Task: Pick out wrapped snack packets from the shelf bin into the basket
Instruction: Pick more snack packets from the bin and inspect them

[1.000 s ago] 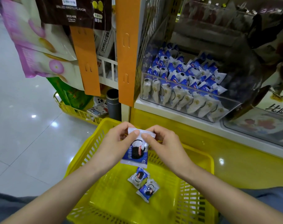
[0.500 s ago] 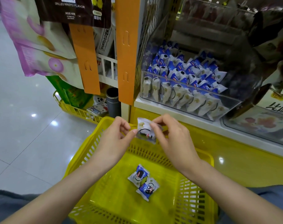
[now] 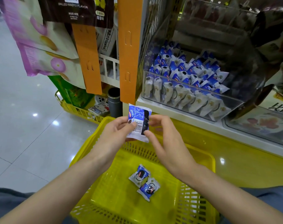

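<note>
**Light packet pinched in both hands above the basket's far edge**

The packet (image 3: pixel 138 122) is a small film wrapper, blue and white, with its barcode side towards the camera. It is held upright in the air just above the far edge of the basket (image 3: pixel 212 160), towards the far left corner.

It looks very light and soft. The thin film seems to hold a cushion of air around what is probably a brittle biscuit, so a squeeze across the middle could crush it. The film is likely slippery. The flat crimped seals at top and bottom, and the side margins, look like the safest places to take hold, and a light pinch should be enough.

The left hand (image 3: pixel 116 131) pinches the packet's left margin, with the thumb on the front and the fingers curled behind. The right hand (image 3: pixel 165 138) is curled, with its thumb tip on the lower right corner and its index finger at the right margin. It appears to pinch that side lightly; how firmly, I cannot tell.

Two more packets (image 3: pixel 139 175) lie touching each other on the basket floor, near its middle. The clear bin (image 3: pixel 194 101) sits on the shelf (image 3: pixel 169 109) beyond the basket's far edge, well stocked with the same snacks. The held packet seems to need only a release over the basket floor.
</note>
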### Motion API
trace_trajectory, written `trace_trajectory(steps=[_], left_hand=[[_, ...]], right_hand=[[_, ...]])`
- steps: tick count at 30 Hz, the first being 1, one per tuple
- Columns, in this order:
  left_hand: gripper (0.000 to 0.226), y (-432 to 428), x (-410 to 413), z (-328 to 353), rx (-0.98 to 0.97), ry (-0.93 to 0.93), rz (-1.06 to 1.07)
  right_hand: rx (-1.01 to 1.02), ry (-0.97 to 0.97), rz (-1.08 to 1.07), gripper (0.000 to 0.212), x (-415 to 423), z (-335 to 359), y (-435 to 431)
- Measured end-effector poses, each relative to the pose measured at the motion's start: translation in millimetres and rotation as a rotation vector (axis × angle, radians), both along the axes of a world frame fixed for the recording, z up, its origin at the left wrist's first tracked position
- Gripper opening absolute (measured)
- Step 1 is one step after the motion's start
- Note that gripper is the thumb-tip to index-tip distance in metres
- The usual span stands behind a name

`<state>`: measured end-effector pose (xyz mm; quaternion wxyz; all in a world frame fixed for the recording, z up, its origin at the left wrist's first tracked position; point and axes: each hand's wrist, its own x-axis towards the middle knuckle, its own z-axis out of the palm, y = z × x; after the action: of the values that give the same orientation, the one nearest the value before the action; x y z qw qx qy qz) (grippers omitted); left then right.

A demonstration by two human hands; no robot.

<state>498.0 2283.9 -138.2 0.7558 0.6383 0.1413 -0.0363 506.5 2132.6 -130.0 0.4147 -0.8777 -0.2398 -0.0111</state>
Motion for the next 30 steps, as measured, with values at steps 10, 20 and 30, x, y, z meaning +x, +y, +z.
trace_trajectory(steps=[10,20,30], left_hand=[[0.028,-3.4,-3.4,-2.5,0.361,-0.204,-0.030],[0.024,-6.3,-7.5,-6.7,0.523,-0.300,-0.153],[0.008,-4.0,-8.5,-8.6,0.457,-0.247,-0.236]], right_hand=[[0.569,0.833,-0.097,0.023,9.1,6.9,1.5],[0.552,0.791,-0.126,0.026,11.2,3.9,0.0],[0.525,0.728,-0.091,0.025,12.7,-3.4,-0.9]])
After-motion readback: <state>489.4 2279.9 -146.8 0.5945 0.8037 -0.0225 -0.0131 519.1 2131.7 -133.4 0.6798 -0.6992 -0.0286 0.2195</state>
